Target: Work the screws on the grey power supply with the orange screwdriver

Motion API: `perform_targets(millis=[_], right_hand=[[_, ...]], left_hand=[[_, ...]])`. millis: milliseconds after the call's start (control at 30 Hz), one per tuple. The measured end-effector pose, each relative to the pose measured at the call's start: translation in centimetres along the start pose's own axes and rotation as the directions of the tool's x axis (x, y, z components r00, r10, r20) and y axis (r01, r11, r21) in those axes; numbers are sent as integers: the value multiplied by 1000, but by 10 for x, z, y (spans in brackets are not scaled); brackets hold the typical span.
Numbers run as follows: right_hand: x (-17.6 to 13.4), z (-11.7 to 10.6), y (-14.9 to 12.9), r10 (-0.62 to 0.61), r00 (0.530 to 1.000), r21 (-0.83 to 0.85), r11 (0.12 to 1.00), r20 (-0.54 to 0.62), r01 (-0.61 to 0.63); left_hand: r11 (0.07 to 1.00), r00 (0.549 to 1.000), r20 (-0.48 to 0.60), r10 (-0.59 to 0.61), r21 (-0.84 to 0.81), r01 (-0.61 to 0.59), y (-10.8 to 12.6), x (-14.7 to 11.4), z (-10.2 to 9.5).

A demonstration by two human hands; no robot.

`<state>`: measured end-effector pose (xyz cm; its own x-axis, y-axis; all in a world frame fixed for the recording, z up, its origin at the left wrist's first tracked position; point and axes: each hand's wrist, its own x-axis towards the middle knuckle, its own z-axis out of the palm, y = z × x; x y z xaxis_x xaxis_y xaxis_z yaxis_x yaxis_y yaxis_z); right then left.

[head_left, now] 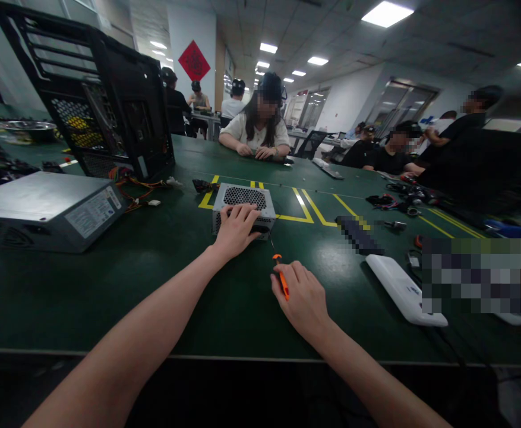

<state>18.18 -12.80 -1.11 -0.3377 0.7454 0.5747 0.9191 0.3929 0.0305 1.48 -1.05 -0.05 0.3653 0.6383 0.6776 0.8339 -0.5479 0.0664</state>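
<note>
A grey metal power supply unit [267, 205] with a honeycomb vent on top sits on the green table in front of me. My left hand [237, 229] grips it from the near side, fingers spread over its top and thumb towards the right. In my right hand [302, 294] is a screwdriver [283, 282] with an orange handle, fingers wrapped round it. Its thin shaft points up and left at the near right corner of the unit. Whether the tip touches a screw is too small to tell.
A larger power supply [93, 217] and an open black computer case [129, 113] stand left, with loose cables. To the right lie a white device [403, 291], a dark blurred object [359, 233] and cables. Another person [260, 122] sits across the table [224, 315].
</note>
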Motion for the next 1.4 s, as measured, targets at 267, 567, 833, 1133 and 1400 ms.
perform_targets(millis=[267,567,833,1133,1400], right_hand=[[-1,0,0,-50,998,-110,992,31,53],[0,1,0,-51,999,-16,999,-14,51],[0,-4,1,-86,996,-209,974,6,85],[-1,0,-1,-2,999,-45,999,-37,1],[-4,-3,5,-126,987,-71,990,-96,119]], left_hand=[[1000,1000,7,-11,-13,12,0,1,0],[1000,1000,-3,-11,-21,11,0,1,0],[999,1000,17,-24,-40,25,0,1,0],[999,1000,9,-22,-38,22,0,1,0],[999,1000,5,-26,-43,26,0,1,0]])
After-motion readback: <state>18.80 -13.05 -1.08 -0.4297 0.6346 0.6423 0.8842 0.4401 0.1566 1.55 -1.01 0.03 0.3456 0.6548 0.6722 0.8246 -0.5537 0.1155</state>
